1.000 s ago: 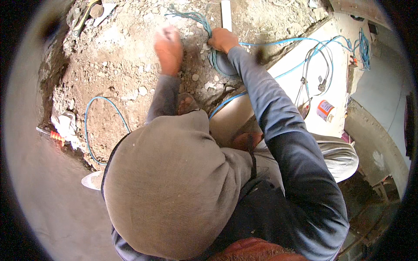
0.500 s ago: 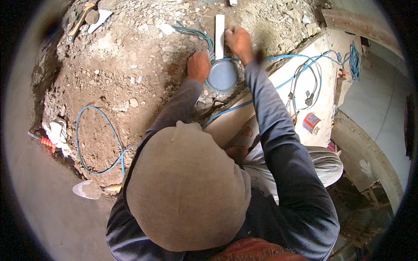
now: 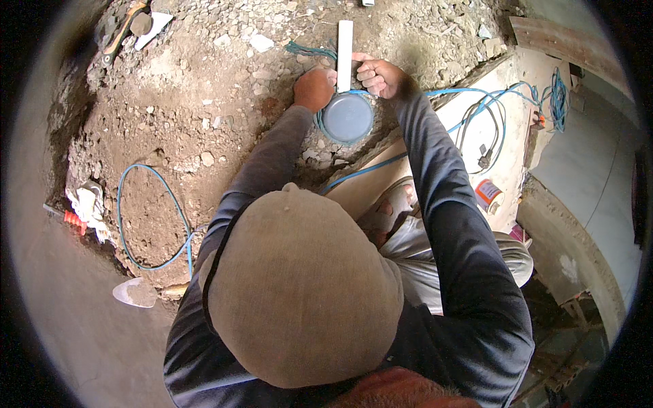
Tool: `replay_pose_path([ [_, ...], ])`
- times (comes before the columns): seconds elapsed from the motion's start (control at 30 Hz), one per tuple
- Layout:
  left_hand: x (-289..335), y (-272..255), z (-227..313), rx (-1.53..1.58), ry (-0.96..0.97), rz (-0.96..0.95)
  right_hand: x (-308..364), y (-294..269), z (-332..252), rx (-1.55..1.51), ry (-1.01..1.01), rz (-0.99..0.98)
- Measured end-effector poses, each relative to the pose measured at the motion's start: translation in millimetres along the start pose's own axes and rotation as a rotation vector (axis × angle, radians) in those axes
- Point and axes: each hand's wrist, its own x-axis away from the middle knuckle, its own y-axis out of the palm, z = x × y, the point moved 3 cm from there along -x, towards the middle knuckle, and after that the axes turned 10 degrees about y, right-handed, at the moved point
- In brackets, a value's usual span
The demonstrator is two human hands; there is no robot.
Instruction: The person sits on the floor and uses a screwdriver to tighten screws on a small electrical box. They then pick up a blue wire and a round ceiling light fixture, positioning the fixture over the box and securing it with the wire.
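Observation:
A white rectangular pipe [image 3: 345,54] stretches away from a round grey disc [image 3: 347,119] on the rubble, with blue cable [image 3: 318,120] along the disc's edge. My left hand [image 3: 315,90] is closed against the pipe's left side, fingertips mostly hidden. On the pipe's other side is my right hand [image 3: 381,76], its lower fingers curled and its index finger reaching to the pipe's edge. What either hand grips does not show. Bunched blue-green cable ends [image 3: 309,49] run up to the pipe's left edge, just beyond my left hand.
Blue cable [image 3: 462,90] runs right over a pale slab to a coil [image 3: 558,102]. An orange-and-white can [image 3: 488,192] and a black plug [image 3: 485,160] lie there. At left are a cable loop [image 3: 121,204], a trowel [image 3: 136,294] and a red-handled tool [image 3: 75,221].
My right hand has turned and lowered slightly, its curled fingers now showing. My left hand has moved up and right against the pipe. The bunched cable ends now lie flatter, toward the pipe.

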Motion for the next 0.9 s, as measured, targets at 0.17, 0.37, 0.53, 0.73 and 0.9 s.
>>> replay_pose_path([
  [0.17, -9.1, 7.8, -15.2, 0.069, -0.045, -0.118, -0.5, -1.3, -2.3, 0.184, 0.133, 0.009],
  [0.37, -9.3, 8.2, -9.2, -0.029, -0.013, -0.037, -22.5, -25.7, -5.8, 1.176, -0.140, 0.444],
  [0.53, -3.4, -0.3, 27.1, -0.053, -0.087, 0.013, -26.2, -62.1, 16.8, 1.037, -0.265, 0.580],
  [0.73, -7.2, 4.1, 4.7, -0.047, -0.059, 0.017, 8.9, 3.7, 11.3, 0.009, -0.115, -0.018],
  [0.9, -19.1, 8.0, -6.8, 0.041, 0.157, -0.111, 0.2, 3.7, 6.8, -0.060, -0.019, -0.155],
])
